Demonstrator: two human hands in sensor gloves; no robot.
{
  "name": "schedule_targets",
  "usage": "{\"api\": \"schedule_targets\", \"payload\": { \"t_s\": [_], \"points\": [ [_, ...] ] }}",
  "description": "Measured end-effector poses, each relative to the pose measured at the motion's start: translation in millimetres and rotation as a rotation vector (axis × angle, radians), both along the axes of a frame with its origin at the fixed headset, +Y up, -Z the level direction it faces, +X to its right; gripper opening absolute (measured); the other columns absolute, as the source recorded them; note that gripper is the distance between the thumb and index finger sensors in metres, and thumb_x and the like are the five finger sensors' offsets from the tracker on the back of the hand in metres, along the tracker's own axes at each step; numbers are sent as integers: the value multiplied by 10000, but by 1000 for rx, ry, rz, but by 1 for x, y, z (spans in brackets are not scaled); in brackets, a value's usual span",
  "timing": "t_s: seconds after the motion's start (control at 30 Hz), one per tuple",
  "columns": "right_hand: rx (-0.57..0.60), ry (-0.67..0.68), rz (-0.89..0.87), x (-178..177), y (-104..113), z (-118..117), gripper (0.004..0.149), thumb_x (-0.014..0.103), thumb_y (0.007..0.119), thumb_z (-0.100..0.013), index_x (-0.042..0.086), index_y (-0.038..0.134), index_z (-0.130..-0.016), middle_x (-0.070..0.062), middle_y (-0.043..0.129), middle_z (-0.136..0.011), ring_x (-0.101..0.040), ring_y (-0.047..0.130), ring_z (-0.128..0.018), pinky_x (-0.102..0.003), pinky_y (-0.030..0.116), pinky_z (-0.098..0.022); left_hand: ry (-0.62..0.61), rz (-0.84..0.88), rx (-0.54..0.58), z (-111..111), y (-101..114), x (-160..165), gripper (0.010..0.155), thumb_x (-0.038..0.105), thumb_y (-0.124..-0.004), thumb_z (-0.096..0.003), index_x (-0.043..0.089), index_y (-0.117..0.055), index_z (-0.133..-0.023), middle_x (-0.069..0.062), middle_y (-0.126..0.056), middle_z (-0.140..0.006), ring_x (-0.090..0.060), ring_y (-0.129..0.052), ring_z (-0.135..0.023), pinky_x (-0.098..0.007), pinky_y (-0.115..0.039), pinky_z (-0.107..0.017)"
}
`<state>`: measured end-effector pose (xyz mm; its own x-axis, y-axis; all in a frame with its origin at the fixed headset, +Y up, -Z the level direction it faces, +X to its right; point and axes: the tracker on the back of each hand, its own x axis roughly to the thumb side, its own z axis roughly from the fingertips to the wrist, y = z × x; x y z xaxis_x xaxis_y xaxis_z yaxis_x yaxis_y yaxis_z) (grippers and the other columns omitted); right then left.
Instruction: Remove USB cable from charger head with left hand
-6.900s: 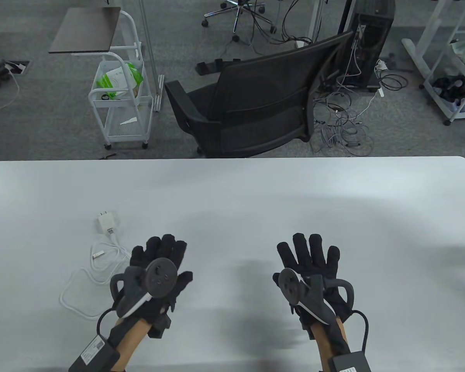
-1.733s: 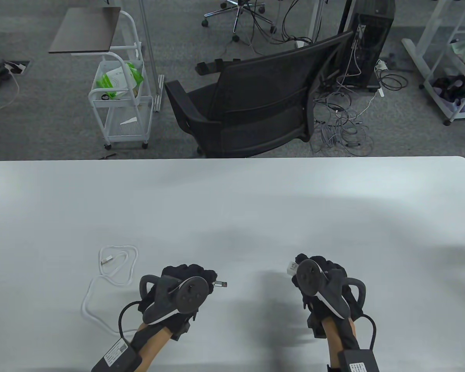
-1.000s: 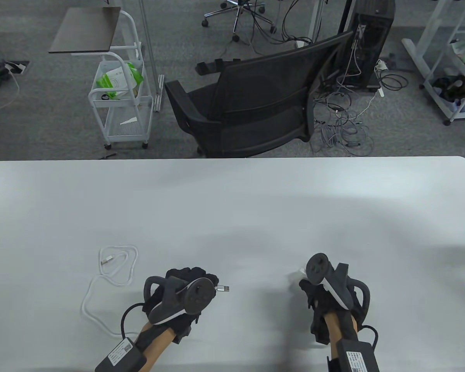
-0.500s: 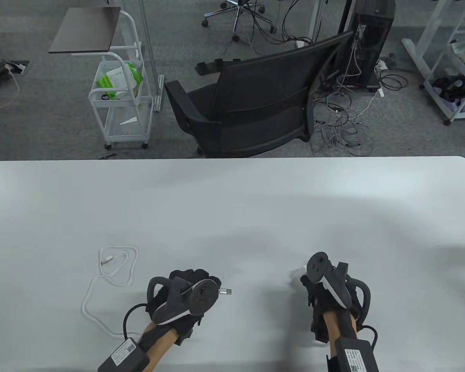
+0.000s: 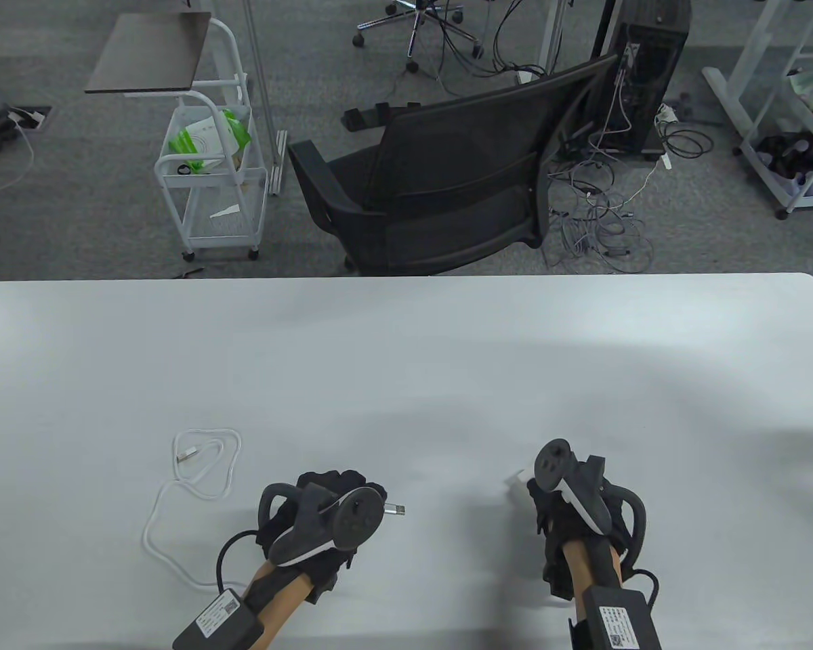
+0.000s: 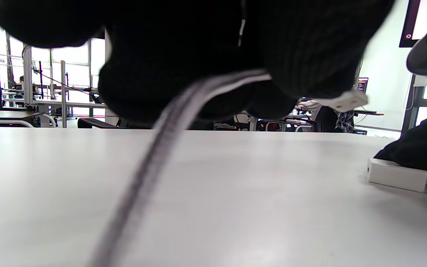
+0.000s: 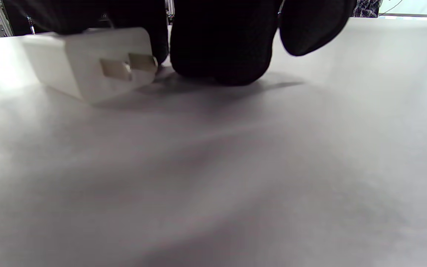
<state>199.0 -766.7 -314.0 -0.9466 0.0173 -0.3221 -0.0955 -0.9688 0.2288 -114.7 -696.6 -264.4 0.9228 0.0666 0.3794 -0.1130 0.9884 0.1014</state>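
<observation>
The broad white table [image 5: 406,352] carried everything. The black-gloved left hand [image 5: 325,521] gripped the thin white USB cable [image 5: 196,474], its metal plug [image 5: 396,510] free. The black-gloved right hand [image 5: 576,514] rested on the small white plastic charger head [image 7: 91,65], lying on the table well apart from the plug.

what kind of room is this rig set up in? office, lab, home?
Most likely an office-style lab or workspace. Beyond the white table stand a black mesh office chair on grey carpet, a white wheeled utility cart, and a black PC tower with loose cables tangled on the floor.
</observation>
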Motion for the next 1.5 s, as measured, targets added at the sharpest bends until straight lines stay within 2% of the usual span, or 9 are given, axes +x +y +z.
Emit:
{"api": "schedule_targets", "payload": {
  "t_s": [0.17,0.27,0.53,0.93,1.17,1.27,1.33,1.4,1.5],
  "points": [
    [59,7,-31,2,10,2,610,554,656,-394,311,718,-949,-26,820,-921,-250,908,-758,-561,684,-657,14,-3,-4,-1,1,-1,441,403,-863,-313,284,-984,-719,4,-1073,-650,-210,-1065,-384,-472,-833,-356],
    [156,26,-50,1,24,4,614,562,663,-390,318,700,-952,-13,819,-923,-252,916,-762,-561,682,-662,28,0,1,-4,2,-2,444,378,-865,-318,282,-974,-738,5,-1069,-671,-212,-1065,-392,-475,-831,-362],
    [341,107,-80,-11,52,15,620,570,669,-386,324,686,-955,-11,785,-992,-273,892,-860,-574,658,-682,11,-88,6,-7,-10,8,428,406,-899,-290,318,-1012,-693,31,-1122,-618,-203,-1100,-350,-472,-854,-343],
    [391,165,-46,-21,59,21,620,571,673,-383,332,680,-955,-6,773,-1012,-280,874,-894,-582,644,-689,-5,-290,-74,-14,-51,25,426,426,-920,-275,327,-1012,-679,49,-1140,-591,-191,-1111,-336,-458,-862,-331],
    [391,174,-44,-23,59,21,620,570,674,-383,332,681,-955,-4,772,-1014,-283,865,-904,-584,639,-692,-8,-314,-58,-12,-56,28,423,437,-915,-281,331,-992,-683,46,-1105,-630,-194,-1098,-401,-462,-853,-367],
    [392,176,-39,-23,60,22,620,571,674,-383,336,676,-957,-2,766,-1019,-285,859,-911,-585,636,-694,-3,-287,-79,-12,-55,24,476,470,-890,-282,321,-980,-725,37,-1095,-669,-220,-1103,-491,-479,-844,-423],
    [397,177,-37,-23,60,22,621,572,674,-383,338,673,-958,-1,753,-1029,-290,842,-928,-588,630,-697,9,-259,-80,-12,-51,19,552,504,-861,-280,324,-947,-794,23,-1068,-767,-252,-1085,-639,-508,-814,-519],
    [410,179,-24,-24,60,23,625,577,675,-381,347,662,-963,4,727,-1047,-297,814,-953,-593,618,-703,33,-224,-72,-12,-45,13,598,536,-826,-284,325,-918,-836,16,-1037,-838,-275,-1050,-741,-535,-770,-594],
    [441,182,-8,-25,63,24,632,581,676,-380,356,644,-969,9,693,-1069,-298,789,-974,-598,601,-711,77,-122,-52,-14,-28,-2,623,543,-800,-289,322,-900,-864,-8,-1009,-891,-299,-1012,-807,-564,-714,-656]
  ]
}}
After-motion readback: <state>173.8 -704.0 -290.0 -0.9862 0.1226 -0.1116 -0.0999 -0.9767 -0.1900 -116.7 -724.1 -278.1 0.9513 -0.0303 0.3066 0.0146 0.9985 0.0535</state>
